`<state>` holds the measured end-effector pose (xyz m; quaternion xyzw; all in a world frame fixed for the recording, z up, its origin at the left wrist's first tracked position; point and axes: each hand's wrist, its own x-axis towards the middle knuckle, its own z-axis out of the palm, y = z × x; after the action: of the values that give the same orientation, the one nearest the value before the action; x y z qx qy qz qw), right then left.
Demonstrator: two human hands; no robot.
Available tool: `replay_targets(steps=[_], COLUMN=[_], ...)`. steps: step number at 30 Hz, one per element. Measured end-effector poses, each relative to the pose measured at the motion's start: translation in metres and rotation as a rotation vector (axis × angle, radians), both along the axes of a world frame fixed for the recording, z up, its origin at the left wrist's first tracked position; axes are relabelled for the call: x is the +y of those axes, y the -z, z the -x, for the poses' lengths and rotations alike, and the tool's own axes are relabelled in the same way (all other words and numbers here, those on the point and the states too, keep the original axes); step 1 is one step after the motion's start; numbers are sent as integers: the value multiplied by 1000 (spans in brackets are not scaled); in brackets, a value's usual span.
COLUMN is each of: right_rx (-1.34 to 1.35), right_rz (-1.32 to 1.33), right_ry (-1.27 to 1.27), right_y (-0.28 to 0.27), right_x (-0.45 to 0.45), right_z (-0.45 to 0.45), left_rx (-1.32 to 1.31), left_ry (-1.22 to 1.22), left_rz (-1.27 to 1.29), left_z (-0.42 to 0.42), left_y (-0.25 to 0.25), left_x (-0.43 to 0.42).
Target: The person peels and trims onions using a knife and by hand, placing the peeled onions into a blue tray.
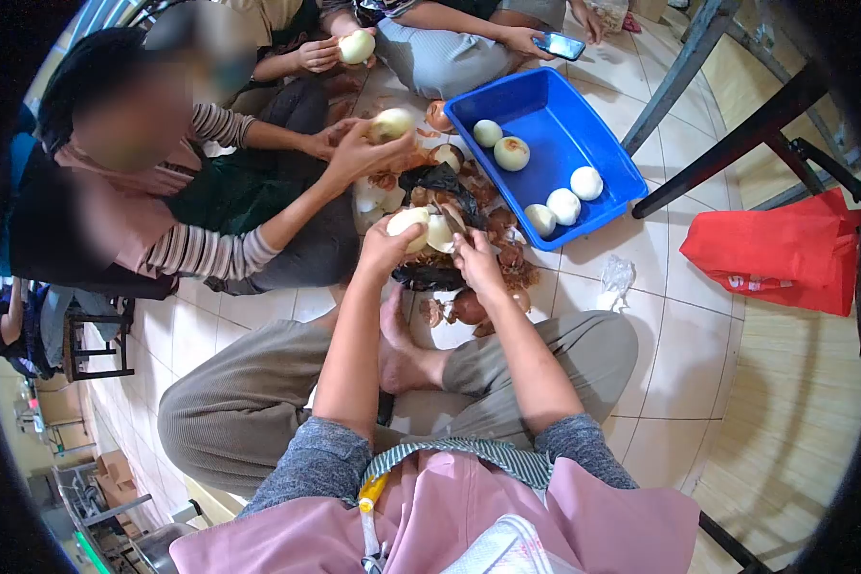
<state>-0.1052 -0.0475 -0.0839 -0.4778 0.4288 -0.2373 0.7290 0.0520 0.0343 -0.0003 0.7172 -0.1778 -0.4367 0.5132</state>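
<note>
My left hand (389, 247) is closed around a peeled onion (408, 226) held low over the floor. In my right hand (478, 262) is a knife (452, 219), its blade angled toward a pale onion surface (439, 234) beside the left hand. Whether that surface belongs to the same onion or to a second one, I cannot tell. Below and around both hands lie brown onion skins (517, 263) and a crumpled black plastic bag (430, 277). An unpeeled onion (469, 307) rests near my bare foot.
A blue basin (591, 225) with several peeled onions stands at the right front. Beyond it are metal table legs (679, 81) and a red bag (775, 251). On the left, a person in striped sleeves holds an onion (390, 124). Farther back, another holds an onion (357, 46), another a phone (560, 46).
</note>
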Motion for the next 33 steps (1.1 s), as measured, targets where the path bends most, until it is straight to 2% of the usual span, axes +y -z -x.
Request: replay_targets(steps=[1,3,7,8,9,11,14,16,21,24,26,30,33], right_rx=[-102,-24,193,251,242,229,223,199,281,335,330,293,272], right_rz=[-185,-11,241,293,238,282,164,55,181,261,285,251,176], right_ry=[-29,15,-13,-45,-107,-14,38,49,91,101,84,77,87], right_y=[-21,-14,-62,-48,-62,-41,-51,-82,-50,-41,-37,-38,-38], right_x=[-3,-5,12,19,27,42,58,66,71,66,61,52,42], right_z=[6,6,13,10,11,3,3,10,8,5,6,5,4], left_rx=[29,172,312,349,385,425,435,384,276,99,107,56,7], left_ry=[11,18,30,27,23,10,-23,-37,-125,-170,-176,-104,-88], left_rz=[-2,57,148,164,180,190,189,152,108,97,129,141,145], left_z=[0,0,2,2,1,1,6,12,34,33,34,36,30], left_y=[-2,0,5,6,6,8,16,19,11,39,44,34,44], left_x=[0,3,7,7,7,8,6,5,-3,-6,-5,-2,-2])
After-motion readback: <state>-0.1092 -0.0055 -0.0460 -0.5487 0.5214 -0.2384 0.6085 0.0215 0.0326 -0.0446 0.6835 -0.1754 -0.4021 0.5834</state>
